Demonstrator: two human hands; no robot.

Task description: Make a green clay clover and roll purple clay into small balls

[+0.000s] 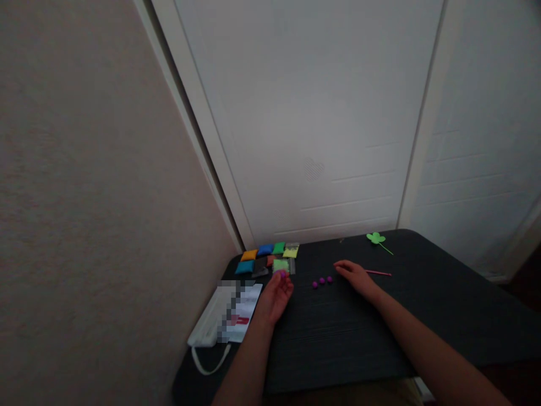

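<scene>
My left hand (277,295) is raised palm-up over the dark table, its thumb and fingers pinching a small purple clay ball (283,274). To its right, several matching balls form a short row; the middle purple ball (322,280) is one of them. My right hand (354,275) rests palm-down just beyond that row's right end, fingers stretched toward the left and holding nothing visible. A thin pink stick (379,273) lies partly hidden behind it. Beyond my left fingers is a clear bag of light green clay (280,265).
Several coloured clay packs, among them an orange pack (249,255) and a teal pack (244,267), lie at the back left of the dark table (329,338). A white case (213,313) and a printed sheet (249,304) sit leftmost. Far right lies a green clay clover (375,238).
</scene>
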